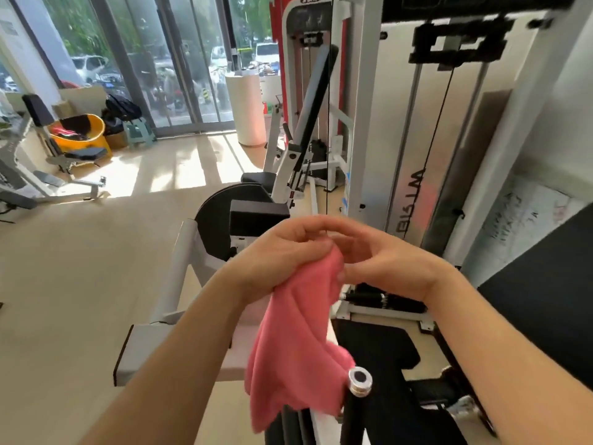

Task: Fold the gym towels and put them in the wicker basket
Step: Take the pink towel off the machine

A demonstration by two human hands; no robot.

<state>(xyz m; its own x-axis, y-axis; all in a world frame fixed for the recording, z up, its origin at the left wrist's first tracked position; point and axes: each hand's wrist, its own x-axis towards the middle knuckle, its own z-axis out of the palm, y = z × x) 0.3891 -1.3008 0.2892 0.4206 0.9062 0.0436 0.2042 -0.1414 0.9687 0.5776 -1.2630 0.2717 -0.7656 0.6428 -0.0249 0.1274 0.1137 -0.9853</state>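
Where the pink cloth towel hangs: we see it held in mid-air in front of the white weight machine, bunched at the top and draping downward.
Left hand: its fingers curl round the towel's bunched top and grip it.
Right hand: just beside the left, with its fingers bent toward the same bunch. Blur hides the tips, so we cannot tell whether they pinch the cloth.
Towel's lower right fold: partly covered by the silver-capped black bar; we cannot tell if they touch.
Forearms: cut off at the bottom edge.
Yellow plastic tub: far off by the glass wall, with dark contents we cannot make out.
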